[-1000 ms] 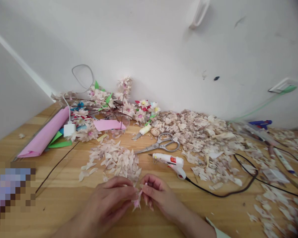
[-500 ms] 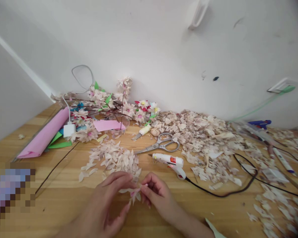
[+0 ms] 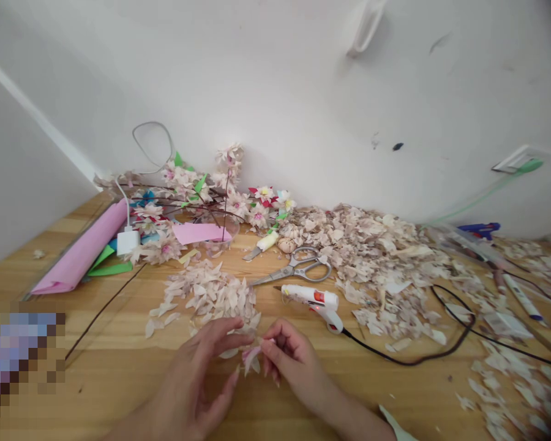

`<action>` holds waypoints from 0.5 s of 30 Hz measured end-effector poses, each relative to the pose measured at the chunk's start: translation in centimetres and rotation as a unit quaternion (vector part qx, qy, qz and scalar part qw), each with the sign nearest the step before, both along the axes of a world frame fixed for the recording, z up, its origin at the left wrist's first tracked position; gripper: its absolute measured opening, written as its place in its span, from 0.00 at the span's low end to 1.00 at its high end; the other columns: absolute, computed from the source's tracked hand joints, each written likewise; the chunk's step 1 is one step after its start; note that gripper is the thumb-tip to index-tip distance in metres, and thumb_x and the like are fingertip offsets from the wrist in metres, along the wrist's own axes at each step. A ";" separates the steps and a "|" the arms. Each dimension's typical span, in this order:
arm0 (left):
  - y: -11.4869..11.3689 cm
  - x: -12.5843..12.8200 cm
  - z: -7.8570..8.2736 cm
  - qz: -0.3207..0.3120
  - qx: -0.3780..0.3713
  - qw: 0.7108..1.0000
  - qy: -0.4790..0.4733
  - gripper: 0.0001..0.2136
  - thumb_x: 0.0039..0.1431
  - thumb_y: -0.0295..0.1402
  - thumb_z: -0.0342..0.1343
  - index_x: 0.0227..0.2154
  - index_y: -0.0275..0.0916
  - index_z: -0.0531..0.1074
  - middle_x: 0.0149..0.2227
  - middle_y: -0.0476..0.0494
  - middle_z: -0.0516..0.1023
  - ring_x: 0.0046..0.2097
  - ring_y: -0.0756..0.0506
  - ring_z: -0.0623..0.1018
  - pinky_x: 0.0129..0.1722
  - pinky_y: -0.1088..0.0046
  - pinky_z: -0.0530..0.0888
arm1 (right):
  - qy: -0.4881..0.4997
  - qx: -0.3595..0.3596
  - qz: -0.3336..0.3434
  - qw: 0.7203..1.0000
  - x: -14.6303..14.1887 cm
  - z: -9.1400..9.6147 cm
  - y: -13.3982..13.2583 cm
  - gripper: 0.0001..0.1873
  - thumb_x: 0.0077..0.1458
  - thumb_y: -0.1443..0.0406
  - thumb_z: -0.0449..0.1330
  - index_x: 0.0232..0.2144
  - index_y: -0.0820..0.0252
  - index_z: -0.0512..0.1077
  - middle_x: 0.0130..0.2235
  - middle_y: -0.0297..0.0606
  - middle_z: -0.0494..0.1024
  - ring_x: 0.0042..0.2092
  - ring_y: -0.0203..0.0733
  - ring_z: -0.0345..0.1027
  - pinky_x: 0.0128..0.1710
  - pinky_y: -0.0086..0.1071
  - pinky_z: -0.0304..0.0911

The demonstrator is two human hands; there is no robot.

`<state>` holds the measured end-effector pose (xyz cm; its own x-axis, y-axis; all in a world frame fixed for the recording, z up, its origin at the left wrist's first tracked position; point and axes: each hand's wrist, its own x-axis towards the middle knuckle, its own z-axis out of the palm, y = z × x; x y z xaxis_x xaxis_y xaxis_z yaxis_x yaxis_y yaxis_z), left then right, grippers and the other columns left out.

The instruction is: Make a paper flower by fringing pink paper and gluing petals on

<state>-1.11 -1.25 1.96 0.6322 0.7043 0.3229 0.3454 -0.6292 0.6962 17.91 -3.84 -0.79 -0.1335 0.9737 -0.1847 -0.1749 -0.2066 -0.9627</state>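
Note:
Low over the table, my right hand (image 3: 291, 361) pinches a small flower (image 3: 250, 357) with pale petals and a pink middle between thumb and fingertips. My left hand (image 3: 206, 373) is curved around the flower's left side, thumb and fingers apart. Whether a left fingertip touches a petal is hard to see. Just beyond the hands lies a heap of loose pale petals (image 3: 220, 291). A white glue gun (image 3: 311, 296) with a small red light rests to the right, and grey scissors (image 3: 294, 269) lie behind it.
A large pile of dried husks (image 3: 376, 245) runs along the wall. Finished flowers on stems (image 3: 188, 184), a pink paper roll (image 3: 85, 251) and a white charger (image 3: 128, 241) stand at the left. The glue gun's black cord (image 3: 408, 362) loops right. A craft knife (image 3: 262, 245) lies behind the scissors.
The flower has turned slightly in my right fingers, its pink part showing more. My left fingers have shifted a little around it. Tools and piles stay put.

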 end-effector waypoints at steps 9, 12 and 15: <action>0.1 -0.1 -0.3 -0.021 0.096 0.994 0.055 0.30 0.50 0.23 0.49 0.56 0.40 0.47 0.47 0.39 0.74 0.51 0.43 0.71 0.50 0.65 0.69 | 0.009 -0.015 -0.003 1.000 -0.3 -0.1 0.0 0.21 0.47 0.49 0.59 0.25 0.57 0.58 0.16 0.24 0.68 0.14 0.27 0.55 0.13 0.20 0.52; 0.2 -0.1 -0.6 -0.032 0.132 0.989 0.065 0.29 0.51 0.21 0.47 0.57 0.39 0.49 0.47 0.39 0.73 0.51 0.44 0.70 0.49 0.68 0.70 | 0.011 -0.017 -0.007 1.000 -0.2 0.0 0.1 0.21 0.46 0.48 0.59 0.25 0.57 0.58 0.16 0.24 0.68 0.14 0.26 0.55 0.12 0.20 0.52; 0.2 0.1 -0.4 -0.036 0.169 0.982 0.072 0.29 0.51 0.19 0.46 0.57 0.39 0.49 0.51 0.38 0.70 0.53 0.45 0.68 0.50 0.69 0.69 | 0.004 -0.015 -0.013 1.000 -0.2 0.2 0.1 0.21 0.46 0.48 0.59 0.25 0.57 0.58 0.16 0.25 0.68 0.14 0.26 0.55 0.12 0.20 0.52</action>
